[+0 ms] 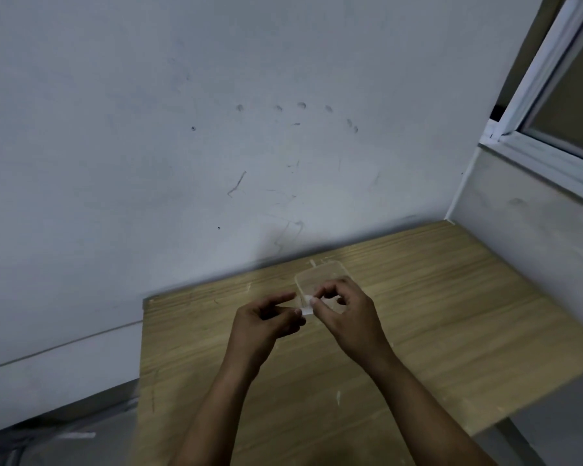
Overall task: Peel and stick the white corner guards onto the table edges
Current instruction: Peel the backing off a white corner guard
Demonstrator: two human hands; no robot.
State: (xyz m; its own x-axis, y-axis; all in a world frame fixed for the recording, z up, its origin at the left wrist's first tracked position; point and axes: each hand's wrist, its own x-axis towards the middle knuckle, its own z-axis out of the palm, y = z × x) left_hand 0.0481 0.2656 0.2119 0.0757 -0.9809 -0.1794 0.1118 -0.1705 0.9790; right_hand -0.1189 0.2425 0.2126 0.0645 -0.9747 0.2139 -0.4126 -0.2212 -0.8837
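Observation:
Both hands meet above the middle of a light wooden table (435,324). Between their fingertips is a small white corner guard (306,307). My left hand (266,319) pinches its left side with thumb and forefinger. My right hand (345,309) pinches its right side, fingers curled in. The guard is small and partly hidden by the fingers, so its backing cannot be made out.
A clear plastic container (320,275) stands on the table just behind my hands. The table is pushed against a scuffed white wall (216,146). Its left edge (142,348) drops to the floor. A window frame (546,105) sits at the upper right.

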